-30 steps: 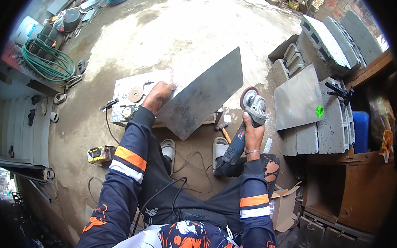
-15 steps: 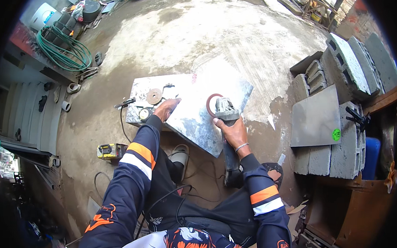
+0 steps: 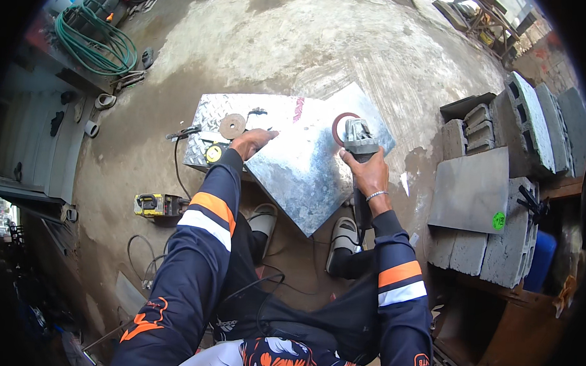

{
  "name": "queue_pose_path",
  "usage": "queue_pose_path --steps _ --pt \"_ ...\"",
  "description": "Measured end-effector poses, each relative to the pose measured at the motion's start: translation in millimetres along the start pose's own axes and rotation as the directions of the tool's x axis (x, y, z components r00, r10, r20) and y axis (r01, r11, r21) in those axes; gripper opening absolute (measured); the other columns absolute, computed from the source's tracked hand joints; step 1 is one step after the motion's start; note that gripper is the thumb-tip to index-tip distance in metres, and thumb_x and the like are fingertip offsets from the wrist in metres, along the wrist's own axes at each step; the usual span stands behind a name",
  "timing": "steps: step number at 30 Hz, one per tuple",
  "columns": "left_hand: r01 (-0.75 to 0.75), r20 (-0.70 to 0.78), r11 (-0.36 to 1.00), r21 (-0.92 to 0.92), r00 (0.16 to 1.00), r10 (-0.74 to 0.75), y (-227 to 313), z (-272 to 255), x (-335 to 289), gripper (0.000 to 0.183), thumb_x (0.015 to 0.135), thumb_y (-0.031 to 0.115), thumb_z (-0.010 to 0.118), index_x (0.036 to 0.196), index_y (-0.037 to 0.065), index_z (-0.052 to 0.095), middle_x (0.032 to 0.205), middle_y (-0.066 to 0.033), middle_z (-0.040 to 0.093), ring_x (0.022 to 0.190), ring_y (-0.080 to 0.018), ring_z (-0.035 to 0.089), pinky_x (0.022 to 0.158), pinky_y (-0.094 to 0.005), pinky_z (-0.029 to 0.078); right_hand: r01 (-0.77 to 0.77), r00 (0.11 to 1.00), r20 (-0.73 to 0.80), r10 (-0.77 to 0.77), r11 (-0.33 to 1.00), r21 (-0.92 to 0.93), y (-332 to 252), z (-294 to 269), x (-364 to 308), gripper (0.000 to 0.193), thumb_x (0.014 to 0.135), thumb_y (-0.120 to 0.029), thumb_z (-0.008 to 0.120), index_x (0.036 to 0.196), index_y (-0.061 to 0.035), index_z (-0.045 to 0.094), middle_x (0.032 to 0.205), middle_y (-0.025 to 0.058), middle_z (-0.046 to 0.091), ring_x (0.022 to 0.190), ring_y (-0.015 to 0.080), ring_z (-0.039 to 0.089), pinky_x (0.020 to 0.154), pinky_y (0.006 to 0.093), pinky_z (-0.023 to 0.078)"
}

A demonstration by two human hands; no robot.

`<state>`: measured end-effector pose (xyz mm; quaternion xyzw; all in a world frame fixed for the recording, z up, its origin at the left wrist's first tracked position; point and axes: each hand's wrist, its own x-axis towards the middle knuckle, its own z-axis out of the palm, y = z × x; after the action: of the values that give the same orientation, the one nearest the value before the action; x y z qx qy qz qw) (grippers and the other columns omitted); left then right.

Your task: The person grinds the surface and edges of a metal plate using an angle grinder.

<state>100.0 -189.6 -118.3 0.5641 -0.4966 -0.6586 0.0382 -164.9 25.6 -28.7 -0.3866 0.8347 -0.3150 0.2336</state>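
While the right hand (image 3: pixel 370 174) is closed around one angle grinder (image 3: pixel 361 141), the left hand (image 3: pixel 253 142) touches one flat, shiny, blotched metal sheet (image 3: pixel 306 177) lying across the bench (image 3: pixel 209 107); whether this hand grips, I cannot tell. One brown abrasive disc (image 3: pixel 225 125) lies nearby.

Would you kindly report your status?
Right hand gripping angle grinder. Left hand at left edge of metal sheet. Sheet juts past worktop. Loose disc near left hand.

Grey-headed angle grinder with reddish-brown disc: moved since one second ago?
Yes: the grinder has moved left, farther from the stacked grey concrete blocks.
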Motion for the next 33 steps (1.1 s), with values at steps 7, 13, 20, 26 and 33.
queue_pose_path --steps 7,13,20,26,33 --pt "-0.021 0.048 0.964 0.264 0.999 0.009 -15.7 -13.3 5.4 0.060 0.102 0.042 0.056 0.132 -0.010 0.058 0.125 -0.0184 0.066 0.115 -0.0195 0.060 0.099 -0.0331 0.046 -0.021 0.998 -0.054 0.033 0.979 0.202 30.4 -12.8 10.9 0.070 0.077 -0.043 0.085 0.121 0.0064 0.062 0.111 0.0183 0.072 0.100 0.0254 0.070 0.090 0.0346 0.053" --pt "0.008 -0.104 0.963 0.268 0.994 0.021 -14.0 2.2 -10.7 0.071 0.095 0.050 0.063 0.139 -0.005 0.054 0.136 -0.0215 0.059 0.124 -0.0291 0.056 0.102 -0.0341 0.045 -0.028 0.999 -0.033 0.032 0.995 0.094 45.7 0.0 26.7 0.081 0.071 -0.051 0.086 0.118 0.0085 0.058 0.109 0.0259 0.071 0.099 0.0353 0.072 0.088 0.0412 0.055" --pt "-0.200 0.132 0.851 0.487 0.979 0.154 -16.7 -3.3 -9.7 0.075 0.084 0.036 0.080 0.146 0.007 0.050 0.143 -0.0239 0.054 0.130 -0.0295 0.054 0.107 -0.0366 0.043 -0.063 0.997 -0.038 0.066 0.996 0.068 53.0 -9.7 30.5 0.082 0.070 -0.052 0.087 0.118 0.0085 0.058 0.111 0.0262 0.071 0.102 0.0358 0.071 0.090 0.0407 0.054" --pt "-0.327 0.050 0.765 0.554 0.931 0.362 -29.7 -0.3 -2.5 0.064 0.079 0.030 0.081 0.134 0.004 0.062 0.125 -0.0226 0.067 0.115 -0.0311 0.064 0.098 -0.0378 0.051 -0.081 0.997 -0.007 0.082 0.994 0.075 45.5 -11.0 19.5 0.081 0.070 -0.051 0.087 0.118 0.0081 0.059 0.110 0.0254 0.071 0.100 0.0340 0.071 0.090 0.0398 0.054" --pt "-0.014 -0.332 0.672 0.741 0.861 0.384 -34.1 41.4 -47.5 0.066 0.081 0.031 0.075 0.136 0.001 0.053 0.136 -0.0283 0.054 0.125 -0.0435 0.056 0.103 -0.0488 0.048 0.058 0.998 -0.022 -0.057 0.998 0.035 47.1 1.6 15.3 0.060 0.077 -0.043 0.084 0.109 0.0056 0.069 0.100 0.0176 0.074 0.088 0.0254 0.071 0.083 0.0369 0.055"
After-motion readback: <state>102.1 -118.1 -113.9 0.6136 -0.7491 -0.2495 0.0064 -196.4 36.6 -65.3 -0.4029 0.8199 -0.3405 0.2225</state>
